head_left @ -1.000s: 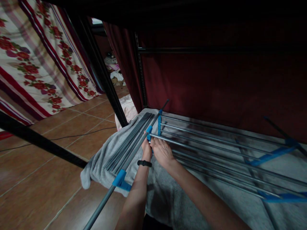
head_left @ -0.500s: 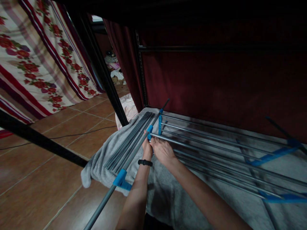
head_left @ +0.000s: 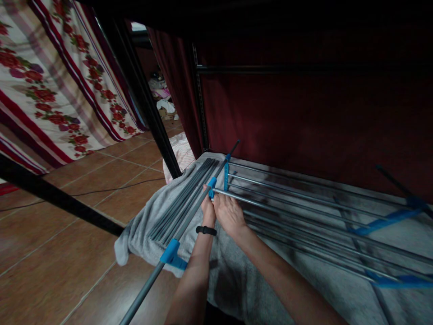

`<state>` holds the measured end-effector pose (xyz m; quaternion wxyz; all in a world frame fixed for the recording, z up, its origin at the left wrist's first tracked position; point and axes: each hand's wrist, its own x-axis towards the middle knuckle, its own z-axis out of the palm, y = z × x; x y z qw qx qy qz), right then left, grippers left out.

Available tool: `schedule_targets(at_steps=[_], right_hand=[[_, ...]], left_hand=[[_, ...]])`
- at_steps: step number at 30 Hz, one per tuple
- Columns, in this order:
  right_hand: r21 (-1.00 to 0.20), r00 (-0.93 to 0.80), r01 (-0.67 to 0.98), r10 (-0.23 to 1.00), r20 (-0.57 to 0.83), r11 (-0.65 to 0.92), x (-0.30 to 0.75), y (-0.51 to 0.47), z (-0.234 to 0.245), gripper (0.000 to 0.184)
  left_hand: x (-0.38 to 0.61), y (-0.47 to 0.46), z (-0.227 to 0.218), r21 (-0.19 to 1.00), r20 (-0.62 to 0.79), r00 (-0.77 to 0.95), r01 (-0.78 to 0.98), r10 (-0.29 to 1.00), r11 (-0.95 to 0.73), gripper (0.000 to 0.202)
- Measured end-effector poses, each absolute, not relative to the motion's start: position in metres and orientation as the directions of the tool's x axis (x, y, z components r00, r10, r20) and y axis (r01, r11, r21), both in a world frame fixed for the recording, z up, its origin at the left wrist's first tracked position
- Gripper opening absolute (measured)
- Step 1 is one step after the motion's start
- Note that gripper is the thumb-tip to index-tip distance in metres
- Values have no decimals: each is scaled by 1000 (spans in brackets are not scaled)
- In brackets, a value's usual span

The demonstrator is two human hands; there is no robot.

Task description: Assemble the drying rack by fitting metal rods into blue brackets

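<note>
A drying rack of grey metal rods (head_left: 304, 198) with blue plastic connectors lies flat on a grey towel (head_left: 233, 280). My left hand (head_left: 207, 210), with a black band on its wrist, is closed around the long grey side pole (head_left: 189, 216) just below a blue connector (head_left: 211, 185). My right hand (head_left: 229, 211) is closed beside it, fingers curled on the end of a silver rod where it meets that connector. A second blue connector (head_left: 169, 253) sits lower on the same pole.
A bundle of loose grey rods (head_left: 182, 198) lies on the towel left of the pole. A black bed-frame post (head_left: 142, 99) and a dark red curtain (head_left: 304, 113) stand behind. Brown floor tiles (head_left: 67, 225) and a floral cloth (head_left: 50, 81) are at left.
</note>
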<state>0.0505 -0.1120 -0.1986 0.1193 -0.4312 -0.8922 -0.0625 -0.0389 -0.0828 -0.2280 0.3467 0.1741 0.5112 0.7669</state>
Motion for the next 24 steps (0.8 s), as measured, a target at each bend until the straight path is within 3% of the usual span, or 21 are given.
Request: schedule_targets(at_steps=[7,16,24], right_hand=[[-41,-625,765,756,193,643,54,-111,-186,34],[-98,-607,783,788,101,615,66,-106,-181,45],[-141,-554,820,831,45,554,64,-102,-188,43]], left_hand=[[-35,-81,-229,897,-124,-716,-376,687,-231,45],[-47,-76,-256,911,-3,-667,-309,745,-272,43],[-40,-73,-264,901,-80,-722,-348,688,-260,44]])
